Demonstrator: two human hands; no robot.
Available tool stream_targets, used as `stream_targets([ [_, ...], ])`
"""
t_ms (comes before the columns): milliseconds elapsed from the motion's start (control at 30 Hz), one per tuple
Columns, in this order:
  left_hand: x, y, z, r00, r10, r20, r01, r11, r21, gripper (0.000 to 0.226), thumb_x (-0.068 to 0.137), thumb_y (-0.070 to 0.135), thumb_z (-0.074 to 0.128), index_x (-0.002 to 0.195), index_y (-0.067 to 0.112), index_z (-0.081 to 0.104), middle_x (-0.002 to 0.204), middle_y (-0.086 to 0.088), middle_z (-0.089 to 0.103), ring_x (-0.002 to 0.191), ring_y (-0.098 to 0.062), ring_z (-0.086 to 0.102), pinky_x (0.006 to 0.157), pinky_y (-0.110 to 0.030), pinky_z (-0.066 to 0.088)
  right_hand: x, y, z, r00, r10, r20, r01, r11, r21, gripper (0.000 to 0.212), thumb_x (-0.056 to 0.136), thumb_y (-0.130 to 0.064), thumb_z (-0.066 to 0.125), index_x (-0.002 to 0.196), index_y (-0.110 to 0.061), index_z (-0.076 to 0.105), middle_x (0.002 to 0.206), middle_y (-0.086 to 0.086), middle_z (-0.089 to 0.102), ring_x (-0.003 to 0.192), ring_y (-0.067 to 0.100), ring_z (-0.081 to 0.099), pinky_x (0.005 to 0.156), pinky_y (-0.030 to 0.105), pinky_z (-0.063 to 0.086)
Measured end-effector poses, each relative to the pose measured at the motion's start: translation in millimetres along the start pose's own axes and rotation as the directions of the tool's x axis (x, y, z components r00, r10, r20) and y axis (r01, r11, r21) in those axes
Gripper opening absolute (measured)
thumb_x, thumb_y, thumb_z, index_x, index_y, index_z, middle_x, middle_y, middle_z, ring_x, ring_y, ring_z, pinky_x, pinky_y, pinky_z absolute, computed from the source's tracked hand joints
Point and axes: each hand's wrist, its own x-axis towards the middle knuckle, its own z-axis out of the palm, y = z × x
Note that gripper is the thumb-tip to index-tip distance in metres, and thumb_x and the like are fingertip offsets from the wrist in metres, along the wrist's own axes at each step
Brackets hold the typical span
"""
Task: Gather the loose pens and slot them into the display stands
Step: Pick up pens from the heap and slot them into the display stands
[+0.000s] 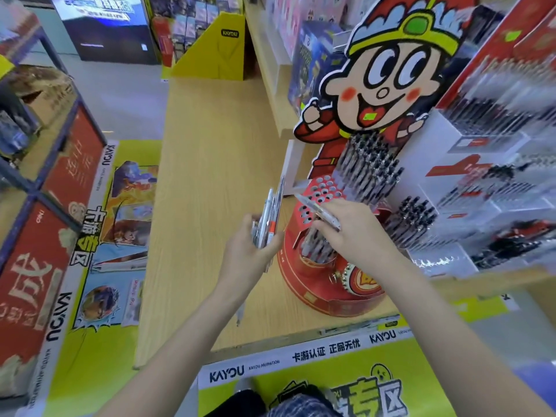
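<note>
Where gripped, slim clear pens [269, 218]

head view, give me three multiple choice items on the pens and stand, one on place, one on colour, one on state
1. Where is the pen bundle?
A. in the left hand
B. lying on the floor
C. inside a yellow box

2. What colour is the holed panel of the stand?
A. blue
B. red
C. green

3. What is the right hand doing?
A. hanging empty
B. pressing flat on the table
C. pinching a single pen

Answers:
1. A, the left hand's fingers curl round several pens that stick up above the table.
2. B, the panel with round holes is red, like the drum-shaped base under it.
3. C, one clear pen lies between its fingers, close over the holes.
</note>
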Motion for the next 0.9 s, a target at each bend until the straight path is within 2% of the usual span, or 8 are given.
stream_targets([
  [200,2,-6,-1,1.000,0.002,0.009,-0.003,1.000,0.015,0.020,0.087,0.022,0.065,0.087,0.029,0.046,0.055,0.002,0.049,0.042,-0.010,0.042,0.040,-0.019,0.034,-12,8,3,1.000,0.013,0.010,-0.013,0.998,-0.066,0.018,0.094,-0.026,0.055,0.086,-0.010,0.059,0.078,-0.006,0.039,0.074,0.019,0.046,0.065,0.035,0.042],
  [333,4,-7,2,1.000,-0.007,0.022,0.006,1.000,0.021,0.021,0.088,0.020,0.063,0.087,0.031,0.046,0.053,0.001,0.049,0.041,-0.010,0.041,0.040,-0.017,0.033,-2,4,11,0.993,0.115,0.031,-0.109,0.982,-0.154,0.023,0.091,-0.035,0.058,0.078,-0.019,0.048,0.093,-0.004,0.031,0.072,0.017,0.041,0.057,0.028,0.031],
  [467,10,-6,3,1.000,-0.007,0.020,0.007,1.000,0.015,0.019,0.088,0.020,0.063,0.088,0.029,0.046,0.053,0.000,0.049,0.041,-0.011,0.041,0.040,-0.019,0.034,5,2,17,0.985,0.165,0.039,-0.157,0.974,-0.166,0.022,0.088,-0.037,0.062,0.082,-0.016,0.057,0.091,-0.004,0.032,0.073,0.017,0.041,0.059,0.029,0.032],
  [533,11,-3,3,1.000,0.007,0.022,-0.007,1.000,0.022,0.020,0.087,0.020,0.064,0.087,0.029,0.046,0.052,-0.001,0.050,0.040,-0.011,0.042,0.041,-0.020,0.035,1,3,13,0.988,0.151,0.035,-0.149,0.988,-0.048,0.020,0.085,-0.035,0.066,0.076,-0.022,0.056,0.088,-0.006,0.034,0.073,0.016,0.042,0.063,0.028,0.032],
  [600,10,2,1,1.000,0.017,0.026,-0.017,1.000,0.006,0.020,0.087,0.018,0.064,0.086,0.028,0.047,0.050,0.001,0.049,0.040,-0.010,0.042,0.040,-0.019,0.035,-5,4,3,0.989,0.136,-0.060,-0.120,0.967,0.225,0.007,0.084,-0.031,0.068,0.082,-0.032,0.061,0.084,-0.004,0.045,0.074,0.016,0.046,0.065,0.027,0.032],
  [667,11,7,-1,0.999,0.021,0.035,-0.020,1.000,-0.014,0.019,0.087,0.015,0.063,0.086,0.025,0.047,0.047,0.003,0.048,0.040,-0.011,0.041,0.040,-0.022,0.036,-11,10,-12,0.948,0.272,-0.167,-0.149,0.840,0.521,0.011,0.089,-0.031,0.061,0.079,-0.028,0.062,0.069,-0.002,0.057,0.059,0.011,0.047,0.055,0.022,0.034],
  [767,16,17,3,0.997,0.038,0.072,-0.035,0.999,-0.036,0.013,0.087,0.014,0.060,0.087,0.019,0.048,0.042,0.004,0.047,0.038,-0.014,0.040,0.041,-0.026,0.034,-23,24,-29,0.911,0.413,0.007,-0.178,0.376,0.909,0.027,0.095,-0.028,0.049,0.085,-0.009,0.066,0.060,-0.005,0.050,0.045,0.007,0.036,0.038,0.017,0.027],
  [900,19,51,27,0.973,0.123,0.197,-0.111,0.991,-0.072,0.010,0.088,0.017,0.062,0.090,0.021,0.053,0.050,0.005,0.057,0.041,-0.014,0.045,0.044,-0.028,0.039,-30,30,-38,0.920,0.361,0.154,-0.140,-0.065,0.988,0.024,0.095,-0.011,0.047,0.089,-0.001,0.068,0.072,0.004,0.055,0.057,0.010,0.048,0.047,0.018,0.041],
])
